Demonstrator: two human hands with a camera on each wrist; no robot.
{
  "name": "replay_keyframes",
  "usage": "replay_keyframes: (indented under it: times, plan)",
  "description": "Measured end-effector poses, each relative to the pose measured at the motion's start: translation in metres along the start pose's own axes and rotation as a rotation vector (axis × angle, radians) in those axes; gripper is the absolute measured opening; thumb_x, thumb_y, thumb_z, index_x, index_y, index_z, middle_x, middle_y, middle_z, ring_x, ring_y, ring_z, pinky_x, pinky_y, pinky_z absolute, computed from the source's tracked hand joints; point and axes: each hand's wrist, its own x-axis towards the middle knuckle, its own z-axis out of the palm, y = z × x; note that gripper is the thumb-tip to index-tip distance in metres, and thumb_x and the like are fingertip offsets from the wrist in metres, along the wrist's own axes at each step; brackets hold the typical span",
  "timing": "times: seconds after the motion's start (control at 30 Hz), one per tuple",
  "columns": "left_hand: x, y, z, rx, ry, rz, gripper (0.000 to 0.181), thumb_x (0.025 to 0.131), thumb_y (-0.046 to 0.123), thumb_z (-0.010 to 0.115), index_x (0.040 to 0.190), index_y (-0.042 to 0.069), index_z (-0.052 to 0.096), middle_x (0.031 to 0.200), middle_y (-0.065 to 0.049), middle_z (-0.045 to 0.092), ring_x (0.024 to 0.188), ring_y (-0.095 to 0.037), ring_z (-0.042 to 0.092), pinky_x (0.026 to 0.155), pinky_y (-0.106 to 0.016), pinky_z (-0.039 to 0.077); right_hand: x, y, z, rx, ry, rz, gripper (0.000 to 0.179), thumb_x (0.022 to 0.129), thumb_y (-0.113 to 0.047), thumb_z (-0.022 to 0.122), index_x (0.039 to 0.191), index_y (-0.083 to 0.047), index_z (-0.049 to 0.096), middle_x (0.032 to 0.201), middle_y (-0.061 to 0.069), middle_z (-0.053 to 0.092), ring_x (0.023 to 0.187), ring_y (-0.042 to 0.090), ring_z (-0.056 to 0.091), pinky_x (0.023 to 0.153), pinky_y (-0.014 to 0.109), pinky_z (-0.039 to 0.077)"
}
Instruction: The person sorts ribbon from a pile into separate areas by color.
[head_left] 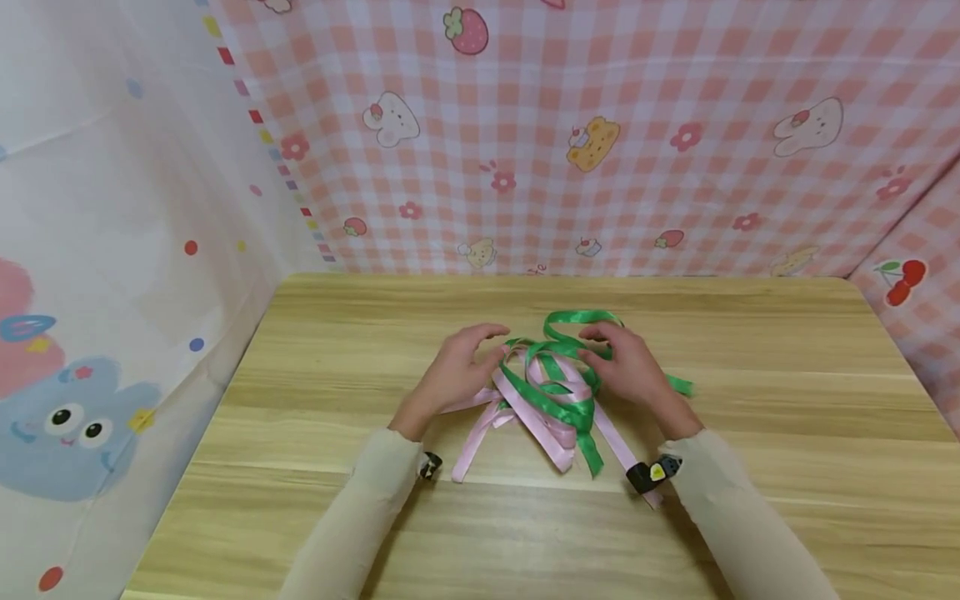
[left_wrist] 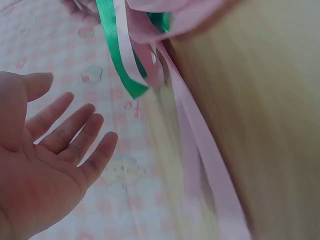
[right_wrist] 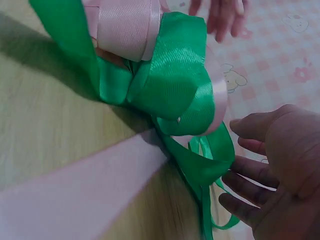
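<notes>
Left of centre, the left hand (head_left: 456,367), fingers apart, is beside pale pink satin ribbon (head_left: 532,421) and glossy green satin ribbon (head_left: 579,414), tangled in loops mid-frame on a wood-grained table (head_left: 337,350). Right of centre, the right hand (head_left: 628,364), fingers parted, is at the green loops.

Green ribbon (right_wrist: 172,82), pink ribbon (right_wrist: 127,27), looped, apparently tangled

- Green ribbon (head_left: 581,415) and pink ribbon (head_left: 537,427) heap up between the left hand (head_left: 453,371) and right hand (head_left: 628,362), blocking a straight pass.
- Pink tails trail toward the person; a green end pokes out past the right hand.
- Free table (head_left: 315,358) runs along both outer sides.
- A checked curtain (head_left: 540,108) closes off the far edge.
</notes>
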Motion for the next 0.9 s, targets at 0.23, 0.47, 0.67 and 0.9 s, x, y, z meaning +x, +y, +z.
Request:
replay_keyframes:
  times: [0.23, 0.47, 0.67, 0.9]
  plan:
    - [0.038, 0.017, 0.025, 0.097, -0.125, 0.084, 0.035, 0.098, 0.012, 0.061, 0.133, 0.006, 0.059, 0.134, -0.009, 0.061, 0.130, -0.025, 0.052, 0.110, -0.041, 0.041, 0.003, 0.000, 0.007, 0.009, 0.022, -0.010, 0.020, 0.092, -0.001, 0.066, 0.112, 0.003, 0.063, 0.107, 0.020, 0.068, 0.099, 0.036, 0.065, 0.088, 0.051, 0.053]
    - [0.058, 0.026, 0.039, 0.235, -0.269, 0.017, 0.042, 0.098, 0.012, 0.060, 0.139, 0.015, 0.055, 0.131, -0.002, 0.064, 0.122, -0.023, 0.049, 0.104, -0.038, 0.041, 0.003, -0.009, 0.007, 0.033, -0.004, 0.004, 0.020, 0.091, 0.007, 0.060, 0.109, -0.001, 0.065, 0.100, 0.015, 0.069, 0.092, 0.030, 0.065, 0.081, 0.045, 0.054]
    - [0.060, 0.030, 0.029, 0.123, -0.241, 0.018, 0.024, 0.095, 0.006, 0.063, 0.119, 0.011, 0.067, 0.101, -0.002, 0.071, 0.105, -0.019, 0.055, 0.095, -0.036, 0.045, -0.001, -0.024, -0.007, 0.083, -0.008, -0.006, 0.018, 0.094, 0.006, 0.059, 0.110, -0.002, 0.064, 0.100, 0.014, 0.071, 0.090, 0.028, 0.064, 0.077, 0.039, 0.054]
    - [0.057, 0.048, -0.001, -0.105, -0.173, 0.058, 0.018, 0.098, 0.010, 0.062, 0.115, 0.008, 0.066, 0.101, -0.003, 0.066, 0.102, -0.019, 0.060, 0.097, -0.046, 0.047, -0.002, -0.044, -0.033, 0.105, 0.028, -0.024, 0.015, 0.094, 0.003, 0.062, 0.107, -0.003, 0.065, 0.098, 0.014, 0.071, 0.090, 0.029, 0.067, 0.078, 0.041, 0.055]
